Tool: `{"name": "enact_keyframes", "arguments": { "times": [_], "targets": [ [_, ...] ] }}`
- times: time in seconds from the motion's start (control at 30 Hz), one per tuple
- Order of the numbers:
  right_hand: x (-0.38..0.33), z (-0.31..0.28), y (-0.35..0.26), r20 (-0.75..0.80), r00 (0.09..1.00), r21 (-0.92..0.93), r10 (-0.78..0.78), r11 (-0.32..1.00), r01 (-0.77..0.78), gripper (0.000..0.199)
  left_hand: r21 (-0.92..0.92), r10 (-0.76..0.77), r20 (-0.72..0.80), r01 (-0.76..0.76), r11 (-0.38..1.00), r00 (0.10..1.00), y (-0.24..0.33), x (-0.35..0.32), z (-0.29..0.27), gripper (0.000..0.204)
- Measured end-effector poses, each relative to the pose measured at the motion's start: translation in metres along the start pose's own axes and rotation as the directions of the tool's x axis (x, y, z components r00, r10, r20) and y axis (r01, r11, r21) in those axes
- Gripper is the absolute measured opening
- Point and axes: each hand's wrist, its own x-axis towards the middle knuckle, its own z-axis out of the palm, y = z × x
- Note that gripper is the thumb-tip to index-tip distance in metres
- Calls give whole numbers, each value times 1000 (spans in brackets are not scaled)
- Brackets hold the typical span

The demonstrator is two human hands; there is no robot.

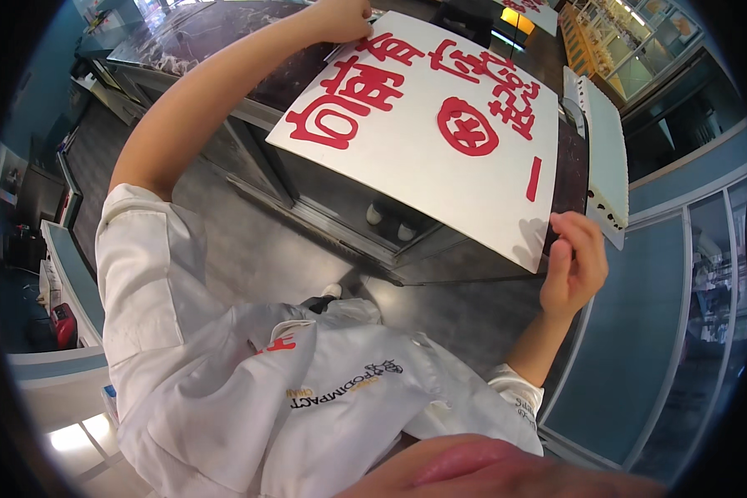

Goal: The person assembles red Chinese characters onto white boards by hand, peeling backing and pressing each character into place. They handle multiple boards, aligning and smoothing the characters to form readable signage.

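A large white board (415, 178) with raised red lettering and a red ringed mark lies on a dark marbled counter, its near edge jutting past the counter's front. My left hand (340, 20), at the end of a stretched-out arm, is closed at the board's far left corner and seems to pinch its edge; its fingertips are partly hidden. Beside the board's near right corner is my right hand (577, 261), fingers loosely curved and thumb apart, nothing in it. It casts a shadow on the board, and whether a fingertip touches the edge I cannot tell.
On the right stands a long white cake-like slab (602, 149) with a piped border and dark bits at its near end. Marbled dark counter (183, 41) shows at the far left. Glass panels run below its front. A lit display case (639, 50) is at the far right.
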Motion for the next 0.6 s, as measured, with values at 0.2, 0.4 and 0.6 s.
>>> {"name": "enact_keyframes", "arguments": {
  "times": [0.2,0.4,0.6],
  "targets": [
    [-4,2,-3,-65,988,-27,137,990,-139,16,18,16,40,-16,1000,999,4,-1,-22,19],
    [0,13,-2,-80,994,-130,69,988,-79,12,167,-143,39,135,977,989,-90,6,-16,23],
    [2,14,0,-61,993,-104,104,989,-110,12,326,-23,-64,43,944,998,-276,1,2,23]
  ]
}}
